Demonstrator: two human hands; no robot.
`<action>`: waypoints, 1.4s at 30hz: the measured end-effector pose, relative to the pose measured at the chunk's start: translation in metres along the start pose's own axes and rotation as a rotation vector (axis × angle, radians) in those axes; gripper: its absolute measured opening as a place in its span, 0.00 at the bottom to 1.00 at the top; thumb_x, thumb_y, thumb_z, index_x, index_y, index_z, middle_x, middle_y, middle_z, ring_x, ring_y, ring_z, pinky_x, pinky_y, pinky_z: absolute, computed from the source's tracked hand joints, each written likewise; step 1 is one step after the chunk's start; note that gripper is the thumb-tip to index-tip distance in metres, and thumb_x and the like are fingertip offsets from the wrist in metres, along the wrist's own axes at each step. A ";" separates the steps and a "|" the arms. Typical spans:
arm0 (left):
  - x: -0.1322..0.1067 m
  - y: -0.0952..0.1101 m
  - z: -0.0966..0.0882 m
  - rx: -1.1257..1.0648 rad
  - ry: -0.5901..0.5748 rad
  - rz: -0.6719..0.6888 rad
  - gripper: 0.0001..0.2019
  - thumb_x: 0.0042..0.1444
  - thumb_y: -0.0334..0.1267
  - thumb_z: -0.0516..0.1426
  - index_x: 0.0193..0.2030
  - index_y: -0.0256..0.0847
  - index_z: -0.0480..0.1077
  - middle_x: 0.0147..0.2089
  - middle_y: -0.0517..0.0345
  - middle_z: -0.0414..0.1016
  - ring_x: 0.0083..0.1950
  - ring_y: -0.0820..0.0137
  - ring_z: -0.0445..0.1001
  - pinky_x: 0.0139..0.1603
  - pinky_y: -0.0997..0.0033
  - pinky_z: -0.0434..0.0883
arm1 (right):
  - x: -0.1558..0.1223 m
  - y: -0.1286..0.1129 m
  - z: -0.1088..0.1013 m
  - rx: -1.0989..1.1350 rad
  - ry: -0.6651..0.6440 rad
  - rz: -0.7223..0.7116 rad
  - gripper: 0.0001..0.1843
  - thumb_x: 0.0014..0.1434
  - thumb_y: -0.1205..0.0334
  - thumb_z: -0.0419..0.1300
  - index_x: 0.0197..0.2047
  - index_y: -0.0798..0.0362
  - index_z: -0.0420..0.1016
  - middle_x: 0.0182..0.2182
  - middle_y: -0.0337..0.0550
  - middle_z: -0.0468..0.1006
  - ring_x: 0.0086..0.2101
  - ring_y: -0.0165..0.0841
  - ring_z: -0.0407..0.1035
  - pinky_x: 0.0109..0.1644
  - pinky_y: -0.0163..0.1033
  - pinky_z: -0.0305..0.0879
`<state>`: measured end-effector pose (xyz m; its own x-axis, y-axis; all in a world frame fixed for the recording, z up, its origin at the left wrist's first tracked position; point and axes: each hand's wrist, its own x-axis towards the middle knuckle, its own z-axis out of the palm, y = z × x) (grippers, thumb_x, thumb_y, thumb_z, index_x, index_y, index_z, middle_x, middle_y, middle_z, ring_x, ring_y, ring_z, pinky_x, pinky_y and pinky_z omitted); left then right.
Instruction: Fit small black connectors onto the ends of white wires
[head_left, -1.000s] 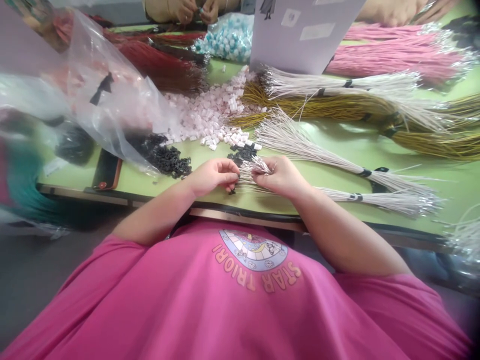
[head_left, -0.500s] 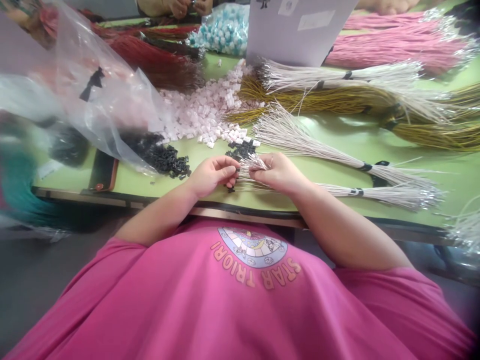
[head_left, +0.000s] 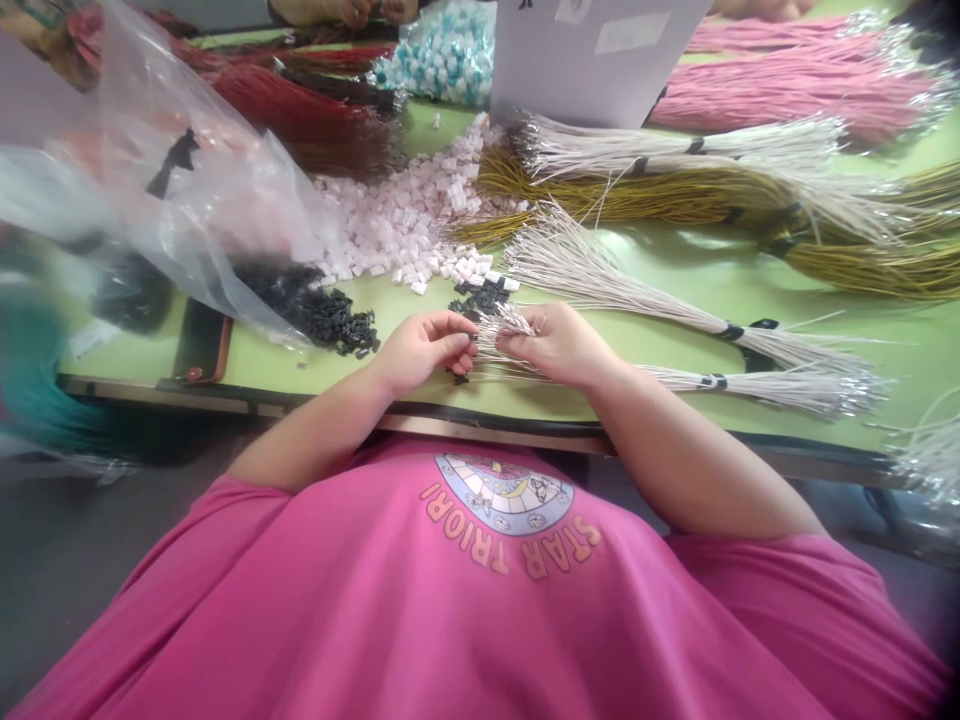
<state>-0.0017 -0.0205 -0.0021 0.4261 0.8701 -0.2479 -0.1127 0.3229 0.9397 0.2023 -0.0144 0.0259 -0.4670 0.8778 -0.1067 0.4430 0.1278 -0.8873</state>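
My right hand (head_left: 566,345) is closed around a bunch of white wires (head_left: 512,322), whose tips fan out to the left of its thumb. My left hand (head_left: 427,350) is in a pinch just left of those tips; a tiny dark spot shows at its fingertips, too small to name. Right behind the fingers lies a small heap of black plastic pieces (head_left: 480,297), and a few more lie below my left fingertips. A larger pile of black pieces (head_left: 337,318) spills from a clear plastic bag (head_left: 217,220) on the left.
White connector housings (head_left: 412,225) are heaped at mid-table. White wire bundles (head_left: 637,290) and yellow wires (head_left: 660,200) stretch to the right, pink wires (head_left: 787,85) behind. A grey box (head_left: 592,70) stands at the back. A phone-like case (head_left: 204,342) lies near the table edge. Another person's hands (head_left: 375,10) show at the top.
The view has shifted very slightly. Both hands stay in nearly the same place, with the right hand still gripping the white wires and the left still pinched.
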 end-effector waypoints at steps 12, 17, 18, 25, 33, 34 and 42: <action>0.002 -0.001 -0.001 -0.017 -0.006 0.020 0.14 0.46 0.40 0.65 0.37 0.35 0.70 0.29 0.59 0.75 0.26 0.77 0.73 0.27 0.76 0.72 | 0.000 0.001 0.000 0.034 0.017 0.020 0.12 0.50 0.57 0.55 0.22 0.56 0.66 0.20 0.34 0.59 0.24 0.25 0.53 0.29 0.33 0.49; 0.002 -0.001 0.001 -0.019 -0.007 0.019 0.14 0.46 0.39 0.66 0.37 0.35 0.71 0.29 0.59 0.75 0.25 0.77 0.73 0.28 0.76 0.72 | 0.000 0.002 0.000 -0.017 -0.014 -0.018 0.11 0.52 0.59 0.53 0.21 0.55 0.61 0.19 0.34 0.58 0.23 0.24 0.51 0.29 0.34 0.48; 0.002 -0.001 0.001 -0.018 -0.005 0.022 0.14 0.46 0.39 0.66 0.37 0.35 0.71 0.29 0.59 0.75 0.25 0.77 0.73 0.28 0.76 0.72 | 0.001 0.002 0.000 -0.017 -0.017 -0.024 0.11 0.52 0.59 0.52 0.21 0.55 0.62 0.19 0.34 0.58 0.24 0.24 0.52 0.29 0.34 0.48; 0.001 -0.004 0.002 0.030 0.011 0.016 0.12 0.47 0.37 0.65 0.37 0.34 0.71 0.28 0.58 0.76 0.26 0.76 0.74 0.29 0.74 0.73 | 0.002 0.003 0.002 0.010 -0.022 -0.040 0.12 0.53 0.58 0.53 0.23 0.56 0.66 0.22 0.36 0.65 0.26 0.27 0.57 0.32 0.34 0.53; 0.002 -0.010 0.012 0.129 0.046 -0.020 0.10 0.47 0.35 0.63 0.37 0.34 0.72 0.23 0.60 0.74 0.25 0.75 0.72 0.31 0.72 0.72 | 0.003 0.008 0.010 -0.021 -0.017 -0.027 0.13 0.53 0.57 0.54 0.27 0.57 0.72 0.24 0.38 0.70 0.26 0.28 0.61 0.31 0.34 0.54; 0.002 -0.010 0.011 0.166 0.045 -0.019 0.11 0.48 0.36 0.62 0.38 0.34 0.72 0.24 0.60 0.74 0.25 0.75 0.72 0.31 0.71 0.72 | 0.004 0.009 0.011 -0.044 -0.004 -0.023 0.12 0.53 0.57 0.55 0.26 0.57 0.71 0.23 0.38 0.69 0.26 0.28 0.60 0.31 0.34 0.53; -0.020 0.027 -0.027 1.202 0.072 0.139 0.09 0.55 0.38 0.56 0.40 0.41 0.75 0.42 0.55 0.76 0.42 0.67 0.73 0.47 0.64 0.69 | 0.001 0.007 0.006 -0.137 0.119 -0.085 0.14 0.52 0.55 0.57 0.22 0.55 0.68 0.22 0.39 0.68 0.27 0.28 0.60 0.33 0.35 0.53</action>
<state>-0.0372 -0.0193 0.0219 0.4218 0.9007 -0.1039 0.7680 -0.2941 0.5689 0.2007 -0.0150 0.0165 -0.4175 0.9083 0.0271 0.5094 0.2586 -0.8208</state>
